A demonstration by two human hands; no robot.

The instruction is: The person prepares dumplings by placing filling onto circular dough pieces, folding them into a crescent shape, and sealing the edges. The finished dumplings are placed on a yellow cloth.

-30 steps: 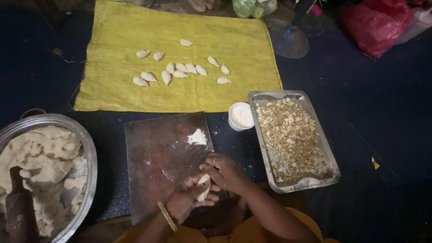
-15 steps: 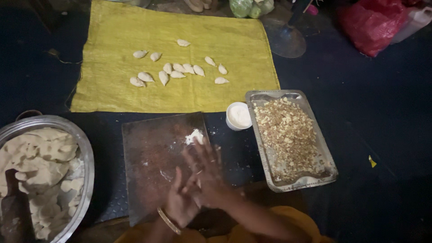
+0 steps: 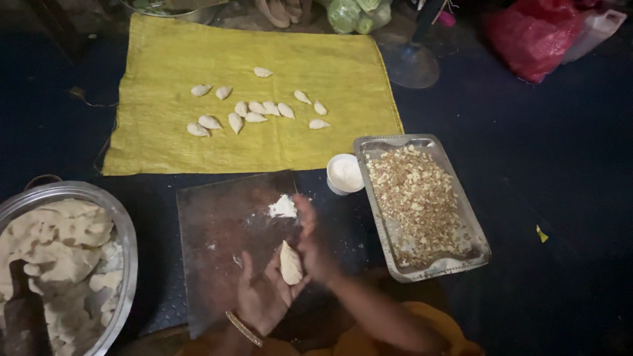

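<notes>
The person sits low, both forearms coming up from the six o'clock edge of the view. The left hand (image 3: 264,293) is turned palm up, fingers loosely cupped and spread, a thin bangle (image 3: 244,328) at the wrist. Resting against its fingertips is a folded dumpling (image 3: 290,263), pale and pointed, standing on edge between the two hands. The right hand (image 3: 310,240) is turned sideways, its fingers stretched toward twelve o'clock and pressed flat against the dumpling's right side; it is blurred, so I cannot tell whether the fingers are closed on the dough or only pressing on it.

Both hands hover over the lower right part of a dark board (image 3: 224,244), dusted with flour, with a small heap of flour (image 3: 283,207) at its one o'clock corner. Just beyond that corner, at one o'clock from the hands, stands a small white cup (image 3: 345,174), touching a metal tray (image 3: 461,204) of crumbly brown filling at three o'clock.

At nine o'clock sits a large metal bowl (image 3: 122,224) heaped with rolled dough pieces. At twelve o'clock, well apart from the hands, a yellow cloth (image 3: 165,79) is spread on the floor, carrying a scatter of finished dumplings (image 3: 256,117).
</notes>
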